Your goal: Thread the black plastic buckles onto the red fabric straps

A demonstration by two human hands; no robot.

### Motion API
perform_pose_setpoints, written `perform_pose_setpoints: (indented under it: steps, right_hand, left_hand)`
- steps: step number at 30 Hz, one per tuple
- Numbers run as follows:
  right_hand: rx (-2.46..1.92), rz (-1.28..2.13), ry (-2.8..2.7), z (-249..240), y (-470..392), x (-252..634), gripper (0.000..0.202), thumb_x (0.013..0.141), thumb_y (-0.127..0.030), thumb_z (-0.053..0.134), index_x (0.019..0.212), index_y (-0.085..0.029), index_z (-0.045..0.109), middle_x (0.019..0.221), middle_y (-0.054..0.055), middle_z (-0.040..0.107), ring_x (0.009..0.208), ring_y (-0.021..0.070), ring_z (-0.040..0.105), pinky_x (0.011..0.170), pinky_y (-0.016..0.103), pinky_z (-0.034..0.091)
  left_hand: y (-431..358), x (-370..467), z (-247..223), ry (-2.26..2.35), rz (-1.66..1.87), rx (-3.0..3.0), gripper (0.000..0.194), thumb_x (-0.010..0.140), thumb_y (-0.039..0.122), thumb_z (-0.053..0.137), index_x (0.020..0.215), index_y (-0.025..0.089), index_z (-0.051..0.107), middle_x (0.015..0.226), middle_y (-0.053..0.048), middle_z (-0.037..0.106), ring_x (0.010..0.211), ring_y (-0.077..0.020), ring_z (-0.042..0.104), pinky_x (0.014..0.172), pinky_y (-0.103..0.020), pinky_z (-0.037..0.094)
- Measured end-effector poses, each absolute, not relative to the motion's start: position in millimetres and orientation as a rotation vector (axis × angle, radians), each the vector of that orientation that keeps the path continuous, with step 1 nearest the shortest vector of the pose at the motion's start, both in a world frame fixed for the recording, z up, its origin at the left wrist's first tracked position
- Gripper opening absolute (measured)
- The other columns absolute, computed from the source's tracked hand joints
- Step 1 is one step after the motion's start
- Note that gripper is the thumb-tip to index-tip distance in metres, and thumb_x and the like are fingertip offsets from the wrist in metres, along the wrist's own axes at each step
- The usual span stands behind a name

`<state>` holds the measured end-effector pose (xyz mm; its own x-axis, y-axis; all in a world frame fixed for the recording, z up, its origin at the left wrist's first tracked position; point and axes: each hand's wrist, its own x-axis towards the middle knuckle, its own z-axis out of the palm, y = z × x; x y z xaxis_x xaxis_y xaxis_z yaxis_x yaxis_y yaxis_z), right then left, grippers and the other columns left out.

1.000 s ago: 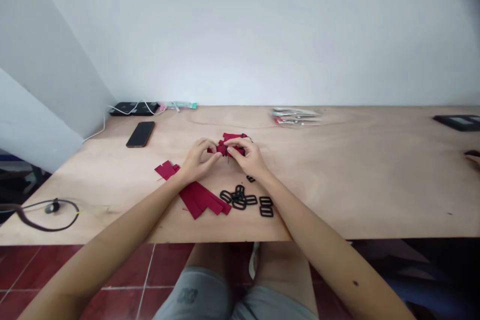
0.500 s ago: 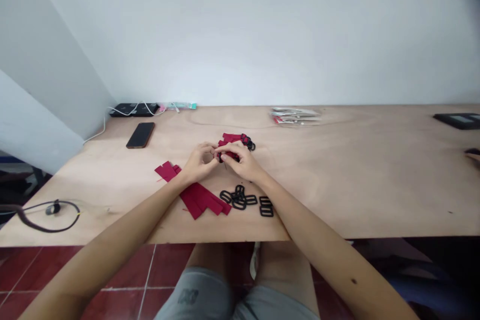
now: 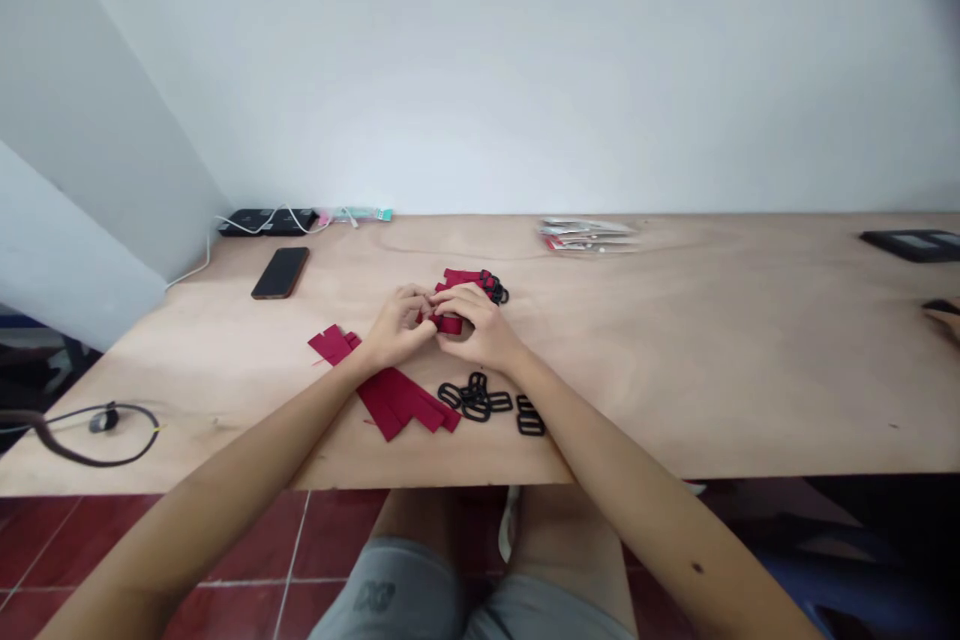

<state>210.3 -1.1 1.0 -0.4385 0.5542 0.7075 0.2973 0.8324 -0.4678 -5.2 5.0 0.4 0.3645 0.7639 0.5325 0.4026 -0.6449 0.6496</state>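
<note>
Between my two hands is a short red strap (image 3: 449, 325), its band curving in a loop. My left hand (image 3: 403, 325) pinches its left end with thumb and fingers. From the right, my right hand (image 3: 480, 328) grips the same strap, fingers bent over the top. Any buckle on the strap is hidden by my fingers. Just beyond my hands lies a pile of red straps (image 3: 463, 277) with black buckles (image 3: 493, 287) on them. Loose red strap pieces (image 3: 397, 400) lie under and beside my left forearm. Several black slide buckles (image 3: 475, 398) rest nearer me, by another buckle group (image 3: 529, 415).
A phone (image 3: 280, 273) lies at the back left, near black boxes (image 3: 262, 221) with a white cable. Flat plastic packets (image 3: 585, 234) sit by the wall. A cable loop (image 3: 101, 434) lies at left. At the right edge are a dark device (image 3: 911, 244) and another person's hand (image 3: 946, 318).
More of the red strap's band now shows between my hands, where dark buckle parts showed before. My right thumb and fingers have shifted. The loose pieces and buckles stay put.
</note>
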Motion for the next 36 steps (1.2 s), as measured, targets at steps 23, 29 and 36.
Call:
perform_pose_setpoints:
  steps: [23, 29, 36]
  right_hand:
    - [-1.084, 0.193, -1.985, -12, 30, 257, 0.021, 0.094, -0.028, 0.069, 0.112, -0.02, 0.077, 0.113, 0.013, 0.078, 0.105, 0.0305, 0.071, 0.098, 0.048, 0.054]
    - [-1.163, 0.078, -1.963, -24, 36, 260, 0.02, 0.097, -0.036, 0.07, 0.105, -0.021, 0.078, 0.111, 0.012, 0.073, 0.105, 0.0297, 0.066, 0.102, 0.05, 0.049]
    - [-1.235, 0.093, -1.879, -34, 34, 258, 0.031, 0.099, -0.047, 0.066, 0.114, -0.023, 0.078, 0.118, 0.013, 0.069, 0.114, 0.0327, 0.061, 0.108, 0.052, 0.045]
  left_hand:
    - [17, -15, -10, 1.23, 1.309, 2.152, 0.011, 0.094, 0.029, 0.064, 0.086, 0.022, 0.063, 0.083, -0.003, 0.068, 0.079, -0.0199, 0.064, 0.078, -0.034, 0.053]
    - [12, -15, -1, 1.201, 1.506, 2.119, 0.014, 0.097, 0.029, 0.062, 0.086, 0.021, 0.06, 0.083, -0.002, 0.062, 0.074, -0.0163, 0.058, 0.072, -0.031, 0.048]
    - [-12, -30, 26, 1.04, 1.144, 2.253, 0.022, 0.099, 0.038, 0.066, 0.087, 0.02, 0.069, 0.09, -0.006, 0.072, 0.09, -0.0205, 0.065, 0.087, -0.035, 0.052]
